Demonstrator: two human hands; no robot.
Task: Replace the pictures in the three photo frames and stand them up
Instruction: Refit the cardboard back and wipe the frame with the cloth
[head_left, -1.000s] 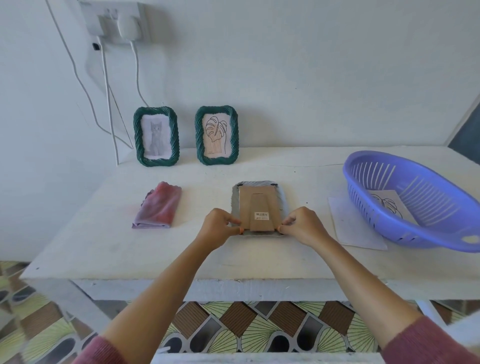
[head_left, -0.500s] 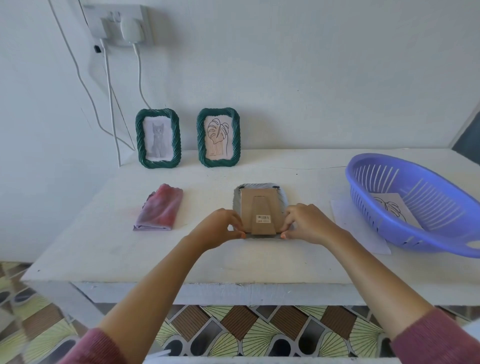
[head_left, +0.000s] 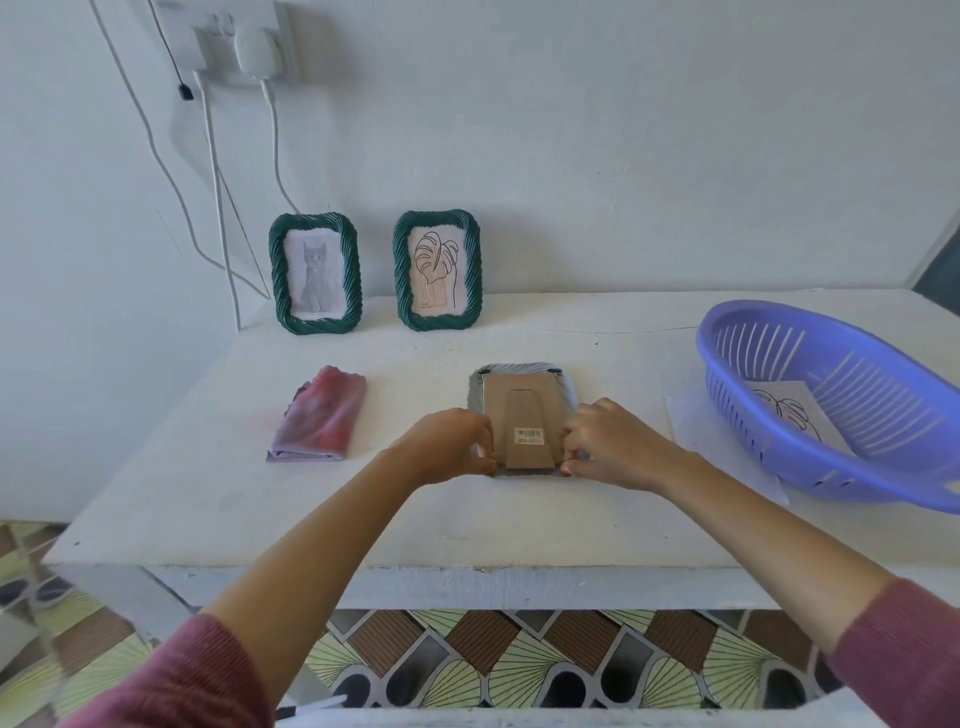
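Note:
A third photo frame (head_left: 522, 387) lies face down in the middle of the white table (head_left: 208, 499), its brown cardboard back and folded stand up. My left hand (head_left: 452, 447) pinches its near left corner and my right hand (head_left: 613, 447) its near right corner. Two green rope-edged frames stand upright against the wall at the back: one with a grey cat picture (head_left: 315, 274), one with a leaf drawing (head_left: 437, 270).
A folded pink-purple cloth (head_left: 321, 422) lies left of the flat frame. A purple plastic basket (head_left: 852, 467) at the right holds a leaf drawing (head_left: 795, 415). White paper (head_left: 685, 426) lies under the basket's left side. Cables (head_left: 218, 208) hang down the wall at back left.
Both hands have shifted slightly along the near corners of the face-down frame. The frame stays flat on the table.

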